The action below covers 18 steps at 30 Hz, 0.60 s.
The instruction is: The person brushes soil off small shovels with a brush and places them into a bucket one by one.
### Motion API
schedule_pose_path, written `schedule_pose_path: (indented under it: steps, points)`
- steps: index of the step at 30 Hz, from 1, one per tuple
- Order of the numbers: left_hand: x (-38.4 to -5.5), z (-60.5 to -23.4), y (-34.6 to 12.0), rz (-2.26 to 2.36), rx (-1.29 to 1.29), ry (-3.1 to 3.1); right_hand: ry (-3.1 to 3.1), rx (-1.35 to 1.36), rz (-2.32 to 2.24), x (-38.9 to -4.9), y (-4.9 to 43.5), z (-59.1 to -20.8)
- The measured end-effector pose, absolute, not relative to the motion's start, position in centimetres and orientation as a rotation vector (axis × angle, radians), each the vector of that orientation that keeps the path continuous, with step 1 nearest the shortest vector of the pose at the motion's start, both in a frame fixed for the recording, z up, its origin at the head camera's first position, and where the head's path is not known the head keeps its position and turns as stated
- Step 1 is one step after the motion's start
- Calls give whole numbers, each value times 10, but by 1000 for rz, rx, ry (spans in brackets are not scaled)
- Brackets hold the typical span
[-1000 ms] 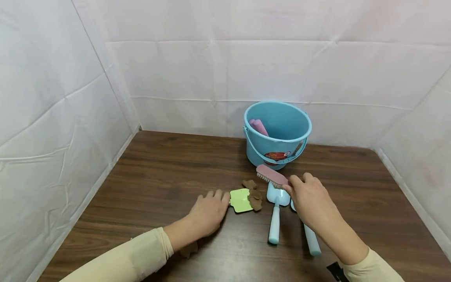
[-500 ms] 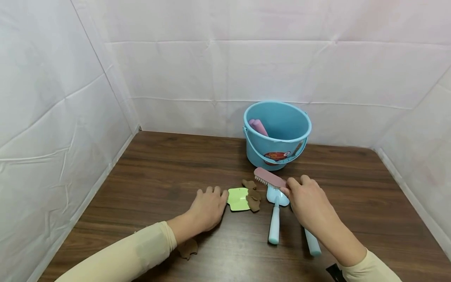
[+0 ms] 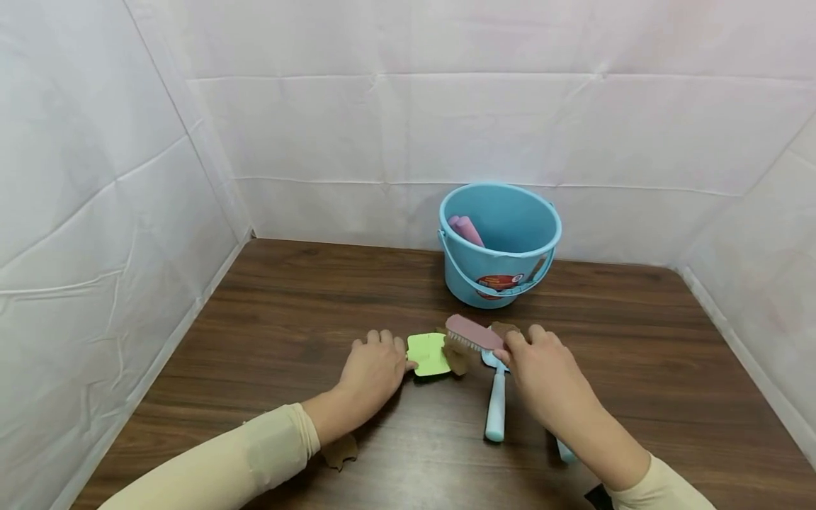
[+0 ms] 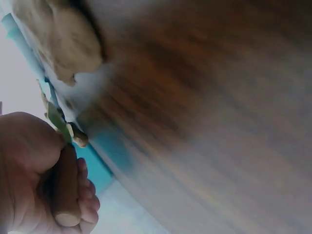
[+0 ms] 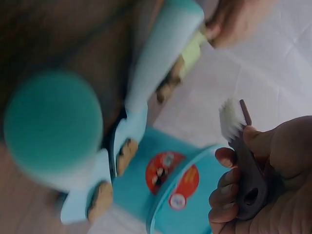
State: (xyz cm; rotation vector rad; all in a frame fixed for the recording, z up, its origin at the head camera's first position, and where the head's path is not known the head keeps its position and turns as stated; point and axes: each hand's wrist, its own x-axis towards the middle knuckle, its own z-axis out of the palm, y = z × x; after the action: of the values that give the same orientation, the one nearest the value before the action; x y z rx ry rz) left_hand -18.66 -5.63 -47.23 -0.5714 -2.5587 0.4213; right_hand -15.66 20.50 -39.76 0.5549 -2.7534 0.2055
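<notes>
In the head view my left hand (image 3: 375, 375) grips a small green shovel (image 3: 423, 353) low over the table. Its brown handle (image 4: 67, 190) lies in the curled fingers in the left wrist view. My right hand (image 3: 550, 379) holds a pink brush (image 3: 470, 331) by its handle, bristles down. Those bristles overlap a brown, crumpled leaf-like piece (image 3: 456, 360) at the shovel's right edge. Another brown piece (image 3: 505, 328) shows just right of the brush, by a light-blue shovel (image 3: 496, 407) lying on the table, its blade partly hidden.
A blue bucket (image 3: 500, 276) with pink-purple items (image 3: 468, 230) inside stands behind the hands. A second light-blue shovel handle (image 3: 564, 451) lies under my right forearm. One brown piece (image 3: 341, 451) sits beside my left wrist. White sheeting (image 3: 306, 127) encloses the wooden table (image 3: 306, 297).
My right hand has moved the brush left and nearer, onto the brown piece by the green shovel. The green shovel has shifted slightly left, and a brown piece now shows right of the brush.
</notes>
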Motion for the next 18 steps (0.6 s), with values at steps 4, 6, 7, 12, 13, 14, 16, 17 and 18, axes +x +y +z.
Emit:
schedule_pose_path:
  steps: [4,6,7,12,13,14,16,17,18]
  points:
    - [-183,-462,-49,415,-523,-2552,-2654,601,140,-151,185,-409]
    - [-181,-456,-44,389,-506,-2565,-2626,617,143,-149,174,-415]
    - [-180,-453,-42,375,-498,-2570,-2619,620,150,-148,170,-417]
    - [-175,-442,-35,345,-476,-2592,-2622,519,157,-151,167,-425]
    - [-174,-441,-35,358,-468,-2595,-2625,496,150,-152,170,-427]
    - [-173,-440,-35,368,-462,-2597,-2629,477,146,-153,172,-427]
    - [-172,-440,-35,372,-450,-2590,-2637,453,140,-156,176,-428]
    - [-172,-441,-36,373,-448,-2585,-2638,446,140,-158,178,-428]
    - [-171,-441,-36,365,-445,-2579,-2638,442,139,-159,181,-428]
